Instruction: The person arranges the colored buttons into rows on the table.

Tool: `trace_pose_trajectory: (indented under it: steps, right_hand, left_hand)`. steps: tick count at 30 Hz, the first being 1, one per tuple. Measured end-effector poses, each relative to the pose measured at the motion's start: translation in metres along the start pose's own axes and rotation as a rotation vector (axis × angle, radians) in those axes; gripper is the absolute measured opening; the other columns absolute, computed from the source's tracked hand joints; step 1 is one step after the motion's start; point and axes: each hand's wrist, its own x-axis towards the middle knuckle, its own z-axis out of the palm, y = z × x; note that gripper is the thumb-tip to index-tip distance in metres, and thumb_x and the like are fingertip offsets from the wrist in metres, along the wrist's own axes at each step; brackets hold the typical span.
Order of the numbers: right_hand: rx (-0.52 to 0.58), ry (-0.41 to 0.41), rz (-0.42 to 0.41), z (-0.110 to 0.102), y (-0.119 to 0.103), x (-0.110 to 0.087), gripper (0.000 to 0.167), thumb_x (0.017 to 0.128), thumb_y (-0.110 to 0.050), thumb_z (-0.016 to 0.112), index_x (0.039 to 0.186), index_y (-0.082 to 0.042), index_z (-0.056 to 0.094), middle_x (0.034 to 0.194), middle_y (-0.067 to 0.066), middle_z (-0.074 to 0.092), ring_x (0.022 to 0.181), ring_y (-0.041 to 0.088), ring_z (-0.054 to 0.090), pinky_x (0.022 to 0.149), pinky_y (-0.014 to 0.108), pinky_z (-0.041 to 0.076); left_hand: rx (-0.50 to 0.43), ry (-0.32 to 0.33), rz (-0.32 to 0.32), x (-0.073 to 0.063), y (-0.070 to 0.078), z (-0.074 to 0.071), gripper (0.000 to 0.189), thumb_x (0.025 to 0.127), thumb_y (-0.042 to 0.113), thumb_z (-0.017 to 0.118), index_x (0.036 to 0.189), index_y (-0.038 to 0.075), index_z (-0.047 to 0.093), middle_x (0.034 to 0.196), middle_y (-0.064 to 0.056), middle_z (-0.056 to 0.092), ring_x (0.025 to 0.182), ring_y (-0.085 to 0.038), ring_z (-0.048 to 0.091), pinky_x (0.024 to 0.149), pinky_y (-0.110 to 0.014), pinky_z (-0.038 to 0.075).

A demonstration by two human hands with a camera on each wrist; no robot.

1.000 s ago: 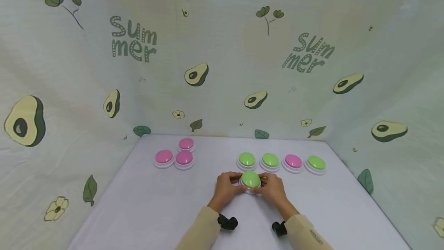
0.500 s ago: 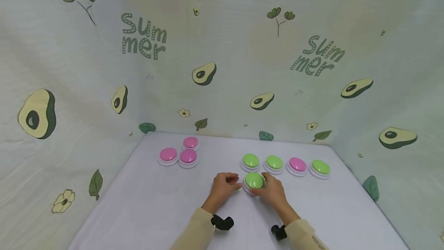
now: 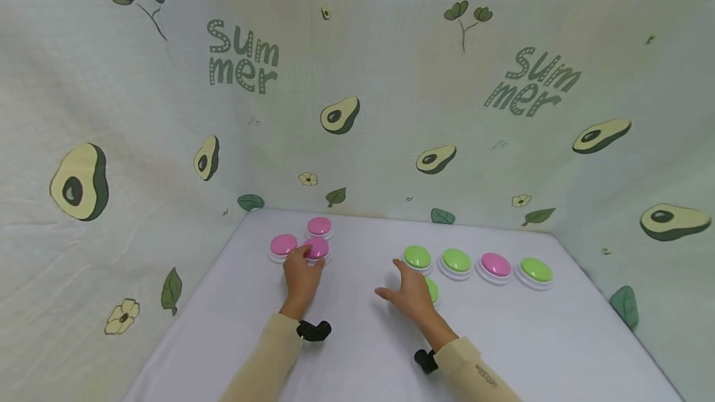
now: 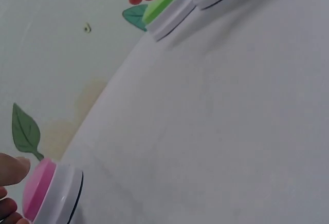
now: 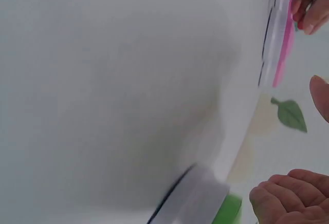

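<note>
My left hand [image 3: 302,273] reaches over the front magenta push button [image 3: 319,247], which sits on a white round base. In the left wrist view its thumb [image 4: 14,169] is right at the pink dome [image 4: 39,189]. My right hand [image 3: 412,293], thumb and fingers spread with nothing between them, hovers left of a green push button [image 3: 433,290] and partly hides it. That green button's side shows low in the right wrist view, near the fingers [image 5: 290,196]. Beside my left hand are a pink button [image 3: 283,244] and another pink button [image 3: 319,225] behind.
Along the right runs a row: a green button [image 3: 417,256], a second green button [image 3: 457,260], a pink button [image 3: 496,263] and a green button [image 3: 537,269]. They stand on a white table [image 3: 357,352], with a cloth printed with avocados [image 3: 340,115] around it.
My left hand has left the green button and moved left to the magenta one. My right hand has let go of the green button and shifted slightly left. The head view has turned rightward a little.
</note>
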Motion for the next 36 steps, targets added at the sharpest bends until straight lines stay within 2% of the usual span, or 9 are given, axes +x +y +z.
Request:
trace_pose_trajectory:
  steps: [2,5,10,15,21,29,36]
  right_hand:
    - [0.005,-0.028,-0.012,0.008,-0.006,0.004,0.082,0.082,-0.028,0.092,0.147,0.003,0.054,0.145,0.028,0.059,0.133,0.047,0.056,0.108,0.060,0.050]
    - [0.022,-0.068,-0.015,0.019,-0.014,0.010,0.081,0.082,-0.029,0.092,0.147,0.003,0.055,0.145,0.027,0.059,0.134,0.046,0.055,0.111,0.059,0.049]
    - [0.032,-0.114,-0.011,0.034,-0.026,0.022,0.080,0.083,-0.029,0.091,0.146,0.003,0.055,0.144,0.026,0.059,0.135,0.047,0.054,0.114,0.058,0.046]
    - [0.061,-0.137,-0.007,0.048,-0.032,0.030,0.079,0.083,-0.027,0.091,0.145,0.005,0.056,0.145,0.027,0.059,0.136,0.049,0.051,0.115,0.060,0.043]
    - [0.069,-0.147,-0.020,0.062,-0.032,0.041,0.076,0.084,-0.027,0.091,0.144,0.006,0.057,0.144,0.026,0.059,0.136,0.047,0.052,0.116,0.058,0.043]
    - [0.086,-0.152,-0.020,0.070,-0.037,0.053,0.074,0.085,-0.024,0.090,0.142,0.008,0.057,0.144,0.027,0.059,0.137,0.047,0.052,0.117,0.057,0.043]
    - [0.076,-0.140,-0.009,0.077,-0.039,0.062,0.071,0.086,-0.024,0.089,0.141,0.008,0.058,0.143,0.027,0.060,0.136,0.046,0.053,0.116,0.056,0.044]
  left_hand:
    - [0.037,-0.006,0.003,0.009,-0.004,-0.004,0.048,0.084,-0.002,0.084,0.126,-0.015,0.065,0.120,-0.031,0.066,0.117,-0.045,0.062,0.105,-0.055,0.052]
    - [0.085,-0.051,-0.005,0.018,-0.010,-0.008,0.055,0.084,-0.001,0.084,0.131,-0.016,0.061,0.125,-0.033,0.064,0.123,-0.046,0.059,0.110,-0.056,0.049]
    - [0.138,-0.180,-0.051,0.026,-0.015,-0.011,0.064,0.083,-0.001,0.084,0.138,-0.016,0.054,0.136,-0.035,0.060,0.132,-0.048,0.056,0.113,-0.057,0.047]
    - [0.177,-0.235,-0.057,0.032,-0.021,-0.010,0.067,0.085,0.002,0.082,0.142,-0.015,0.052,0.139,-0.034,0.058,0.133,-0.048,0.055,0.115,-0.058,0.044]
    - [0.186,-0.289,-0.059,0.035,-0.026,-0.010,0.067,0.086,0.005,0.083,0.143,-0.013,0.053,0.138,-0.032,0.058,0.133,-0.046,0.054,0.116,-0.058,0.044]
    - [0.181,-0.338,-0.041,0.033,-0.025,-0.012,0.065,0.088,0.010,0.085,0.143,-0.009,0.057,0.138,-0.027,0.061,0.134,-0.042,0.054,0.115,-0.057,0.045]
    - [0.129,-0.409,-0.024,0.032,-0.026,-0.010,0.062,0.087,0.009,0.086,0.142,-0.005,0.060,0.143,-0.025,0.062,0.138,-0.041,0.055,0.117,-0.054,0.044]
